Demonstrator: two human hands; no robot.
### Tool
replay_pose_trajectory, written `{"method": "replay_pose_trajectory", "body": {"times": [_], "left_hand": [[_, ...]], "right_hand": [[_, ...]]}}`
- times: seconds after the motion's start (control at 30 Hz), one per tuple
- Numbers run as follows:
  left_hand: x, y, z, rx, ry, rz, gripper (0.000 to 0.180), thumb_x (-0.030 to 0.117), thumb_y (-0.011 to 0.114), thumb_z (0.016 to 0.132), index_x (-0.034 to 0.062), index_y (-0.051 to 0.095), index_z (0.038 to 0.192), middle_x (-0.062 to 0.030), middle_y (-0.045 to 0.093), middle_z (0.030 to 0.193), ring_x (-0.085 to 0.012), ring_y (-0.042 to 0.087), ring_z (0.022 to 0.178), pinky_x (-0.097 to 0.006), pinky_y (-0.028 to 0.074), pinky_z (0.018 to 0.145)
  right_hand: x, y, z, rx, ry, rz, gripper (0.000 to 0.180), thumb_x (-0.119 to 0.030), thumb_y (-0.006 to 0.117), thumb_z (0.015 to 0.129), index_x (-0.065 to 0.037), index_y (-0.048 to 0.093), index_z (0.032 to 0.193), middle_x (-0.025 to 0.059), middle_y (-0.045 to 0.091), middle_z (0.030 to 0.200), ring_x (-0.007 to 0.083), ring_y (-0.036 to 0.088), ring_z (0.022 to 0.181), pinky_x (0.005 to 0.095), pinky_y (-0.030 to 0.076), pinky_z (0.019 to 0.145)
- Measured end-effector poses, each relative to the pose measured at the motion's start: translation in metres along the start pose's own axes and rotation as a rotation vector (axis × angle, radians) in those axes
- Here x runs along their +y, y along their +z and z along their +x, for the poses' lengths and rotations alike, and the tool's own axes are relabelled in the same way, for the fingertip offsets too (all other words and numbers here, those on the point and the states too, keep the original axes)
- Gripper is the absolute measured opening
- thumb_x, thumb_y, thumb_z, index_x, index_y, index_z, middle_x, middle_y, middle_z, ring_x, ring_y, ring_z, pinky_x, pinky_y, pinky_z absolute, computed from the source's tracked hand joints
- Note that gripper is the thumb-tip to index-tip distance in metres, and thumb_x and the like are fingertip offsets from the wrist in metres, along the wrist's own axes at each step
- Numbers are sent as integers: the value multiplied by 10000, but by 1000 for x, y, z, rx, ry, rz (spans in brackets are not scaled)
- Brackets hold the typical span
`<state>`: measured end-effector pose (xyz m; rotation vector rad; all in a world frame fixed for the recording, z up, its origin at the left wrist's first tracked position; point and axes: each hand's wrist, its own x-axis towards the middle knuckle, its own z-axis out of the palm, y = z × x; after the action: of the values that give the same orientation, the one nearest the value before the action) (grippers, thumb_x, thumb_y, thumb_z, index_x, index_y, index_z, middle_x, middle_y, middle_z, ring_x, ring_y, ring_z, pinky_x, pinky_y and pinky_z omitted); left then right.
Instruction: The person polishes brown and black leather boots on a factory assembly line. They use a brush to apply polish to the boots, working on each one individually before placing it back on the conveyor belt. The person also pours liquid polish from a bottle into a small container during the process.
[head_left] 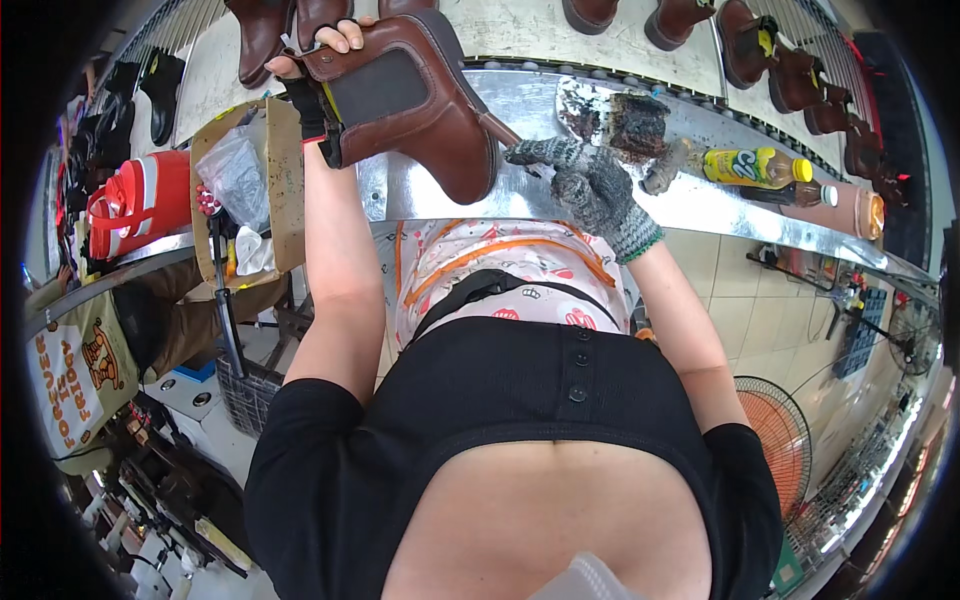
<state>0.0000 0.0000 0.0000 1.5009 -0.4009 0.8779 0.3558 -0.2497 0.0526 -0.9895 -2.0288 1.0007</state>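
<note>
The brown boot [415, 100] hangs below the left hand [315, 60], whose fingers clamp its top edge; the gloved right hand [585, 180], just right of the heel, has its fingers closed around a thin tool [505, 135].

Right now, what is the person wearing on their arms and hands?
The right hand wears a knitted glove of speckled grey and dark yarn with a green band at the cuff. The left hand has bare fingers and a black wrap around the wrist. Both forearms are bare; short black sleeves cover the upper arms.

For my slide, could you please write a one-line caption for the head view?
Left hand holds a brown ankle boot above a metal bench; gloved right hand grips a dark-stained brush.
</note>
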Motion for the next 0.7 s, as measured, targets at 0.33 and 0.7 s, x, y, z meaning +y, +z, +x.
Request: {"method": "replay_pose_trajectory", "body": {"times": [0.33, 0.7], "left_hand": [[-6, 38, -35, 724, -35, 31, 855, 772, 333, 787, -16, 634, 927, -140, 596, 988, -299, 464, 1140, -435, 290, 1054], [-32, -31, -99, 1094, -128, 178, 755, 704, 374, 843, 0, 624, 953, -146, 632, 961, -312, 588, 952, -425, 450, 891]], "right_hand": [[22, 17, -21, 0, 254, 128, 429, -405, 389, 945, -115, 636, 1143, 109, 673, 998, 229, 649, 874, 310, 491, 778], [49, 37, -45, 119, 405, 284, 467, -472, 446, 901, -112, 658, 1108, 61, 689, 916, 126, 592, 639, 262, 463, 595]]}}
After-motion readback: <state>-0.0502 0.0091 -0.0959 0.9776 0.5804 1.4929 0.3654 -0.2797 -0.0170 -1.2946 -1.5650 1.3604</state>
